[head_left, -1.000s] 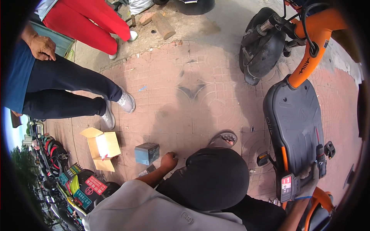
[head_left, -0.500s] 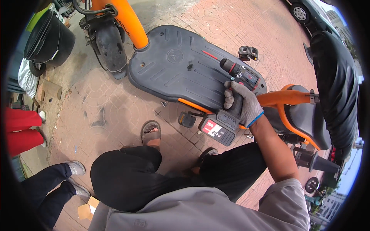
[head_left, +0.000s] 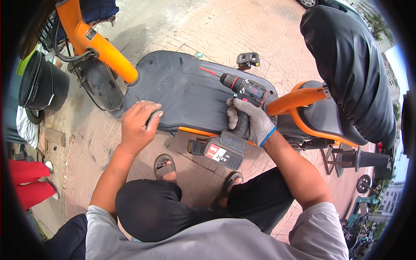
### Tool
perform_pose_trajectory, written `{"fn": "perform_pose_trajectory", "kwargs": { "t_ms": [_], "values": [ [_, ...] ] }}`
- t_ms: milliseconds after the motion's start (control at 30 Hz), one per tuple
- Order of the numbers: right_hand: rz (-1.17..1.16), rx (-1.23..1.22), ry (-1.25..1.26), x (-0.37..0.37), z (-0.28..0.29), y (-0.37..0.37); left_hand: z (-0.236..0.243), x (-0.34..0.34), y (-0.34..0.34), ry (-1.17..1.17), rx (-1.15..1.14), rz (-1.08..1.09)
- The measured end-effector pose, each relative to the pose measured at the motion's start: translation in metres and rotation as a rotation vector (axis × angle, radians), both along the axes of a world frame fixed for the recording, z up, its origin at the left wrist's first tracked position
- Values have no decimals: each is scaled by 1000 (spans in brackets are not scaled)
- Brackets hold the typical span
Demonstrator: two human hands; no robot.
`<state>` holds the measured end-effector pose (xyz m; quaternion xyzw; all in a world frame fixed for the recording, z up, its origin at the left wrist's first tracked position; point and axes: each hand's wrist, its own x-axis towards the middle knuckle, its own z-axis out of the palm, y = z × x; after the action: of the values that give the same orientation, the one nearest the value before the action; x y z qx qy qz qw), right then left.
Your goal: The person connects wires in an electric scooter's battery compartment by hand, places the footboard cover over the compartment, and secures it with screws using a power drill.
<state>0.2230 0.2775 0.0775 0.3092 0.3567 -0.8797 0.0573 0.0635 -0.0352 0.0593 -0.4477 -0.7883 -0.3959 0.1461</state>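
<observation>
I squat beside an orange scooter with a dark grey footboard (head_left: pixel 186 95). My right hand (head_left: pixel 250 121), in a grey knit glove, grips a black cordless drill (head_left: pixel 236 115) with a red bit pointing left over the footboard. My bare left hand (head_left: pixel 139 123) rests on the near left edge of the footboard, fingers curled over its rim. The drill's battery pack hangs below the footboard edge.
The scooter's orange stem (head_left: pixel 97 41) and front wheel (head_left: pixel 99 86) stand at the left, its black seat (head_left: pixel 346 69) at the right. A black bucket (head_left: pixel 41 84) sits far left. A person's red trouser legs (head_left: pixel 28 184) are at the lower left. Brick paving lies around.
My view has swung from the boxes on the paving to the scooter. My left hand has come onto the footboard edge, and the drill has stayed in my right hand above the footboard.
</observation>
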Motion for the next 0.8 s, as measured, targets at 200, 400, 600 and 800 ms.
{"fn": "perform_pose_trajectory", "kwargs": {
  "t_ms": [200,400,600,800],
  "values": [
    [-85,330,29,20,20,-25,-29,-8,55,-82,-121,-120],
    [414,1625,384,140,38,12,-33,-6,58,-10,-106,-1],
    [724,1578,-22,280,39,79,-32,-1,63,13,-163,-4],
    [548,1409,-636,419,25,118,-36,2,62,-37,-203,-10]
  ]
}}
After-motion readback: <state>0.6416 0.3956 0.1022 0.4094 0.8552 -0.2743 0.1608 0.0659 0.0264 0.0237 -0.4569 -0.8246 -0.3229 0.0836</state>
